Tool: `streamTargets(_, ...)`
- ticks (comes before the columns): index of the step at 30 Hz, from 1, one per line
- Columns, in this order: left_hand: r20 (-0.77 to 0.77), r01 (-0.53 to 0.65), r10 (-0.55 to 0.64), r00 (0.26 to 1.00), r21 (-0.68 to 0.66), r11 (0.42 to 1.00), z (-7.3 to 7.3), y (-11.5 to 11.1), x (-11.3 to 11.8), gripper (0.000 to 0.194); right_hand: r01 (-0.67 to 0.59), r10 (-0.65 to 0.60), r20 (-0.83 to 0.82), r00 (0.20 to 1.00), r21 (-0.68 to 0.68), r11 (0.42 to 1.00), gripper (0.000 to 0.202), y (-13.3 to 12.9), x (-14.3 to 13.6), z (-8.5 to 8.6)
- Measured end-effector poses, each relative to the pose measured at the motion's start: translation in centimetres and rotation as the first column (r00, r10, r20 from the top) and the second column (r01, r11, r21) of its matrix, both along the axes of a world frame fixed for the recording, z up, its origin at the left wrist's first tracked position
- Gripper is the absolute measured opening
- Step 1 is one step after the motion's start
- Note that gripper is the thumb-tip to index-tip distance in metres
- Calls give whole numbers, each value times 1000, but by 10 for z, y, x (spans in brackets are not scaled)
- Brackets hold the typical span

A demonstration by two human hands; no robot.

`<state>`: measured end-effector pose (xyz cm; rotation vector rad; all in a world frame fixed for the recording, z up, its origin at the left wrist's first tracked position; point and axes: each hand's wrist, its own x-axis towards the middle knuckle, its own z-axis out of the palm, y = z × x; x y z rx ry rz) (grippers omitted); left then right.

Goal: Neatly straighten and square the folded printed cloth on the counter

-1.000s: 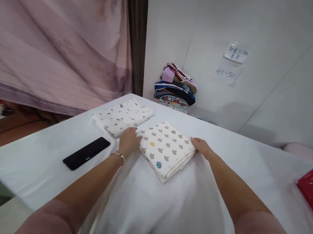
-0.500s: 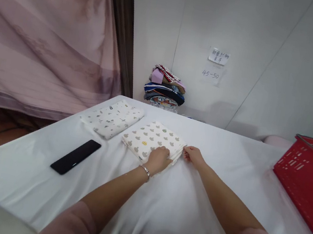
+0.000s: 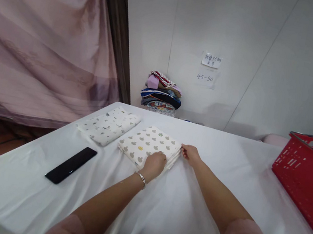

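The left hand [image 3: 154, 164] lay palm down on the near right corner of the folded cloth with the grey mouse-head print [image 3: 148, 147], its fingers curled loosely over the edge and pressing on the fabric; a thin bracelet [image 3: 141, 177] circled that wrist. The right hand [image 3: 190, 154] sat just beside the cloth's right corner, its fingers drawn together and nipping the stacked edges of the folds there. So the cloth lay just ahead and to the left of both hands, flat on the worktop [image 3: 189, 203], with both hands touching the same end of it.

To the left of that cloth, and apart from it, lay a second folded cloth [image 3: 108, 125] with a finer, sparser print. Nearer and further left, a black phone [image 3: 71, 164] lay face up on the white cover. At the right edge of the worktop stood a red plastic basket [image 3: 309, 180], well apart from the hands. Beyond the far edge, against the white wall, sat a pile of coloured folded garments [image 3: 160, 97], with two paper notes [image 3: 209, 68] stuck above it. A pink curtain [image 3: 42, 40] hung on the left.
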<state>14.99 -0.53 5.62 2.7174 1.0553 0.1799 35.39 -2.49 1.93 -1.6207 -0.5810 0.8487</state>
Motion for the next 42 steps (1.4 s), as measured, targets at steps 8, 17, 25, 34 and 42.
streamTargets(8, 43, -52, 51, 998, 31, 998, -3, -3, -2, 29, -51, 24, 340, 940, 72, 996, 33, -14, 6, -11)
streamTargets(17, -56, 49, -40, 998, 168, 985, -13, -8, -1, 22, -151, 92, 689, 719, 26, 988, 20, -1, 15, -16)
streamTargets(25, -125, 127, -106, 987, 172, 977, -20, -14, 1, 22, -124, 85, 793, 603, -12, 992, 20, -7, 11, -20)
streamTargets(34, -41, 12, -10, 999, 66, 998, -7, -14, 0, 21, -176, 149, 824, 546, -61, 983, 26, -10, 15, -19)
streamTargets(42, 3, -5, 5, 1000, 72, 997, -11, -14, -1, 24, -334, 280, 921, 269, -184, 924, 35, -17, 23, -10)
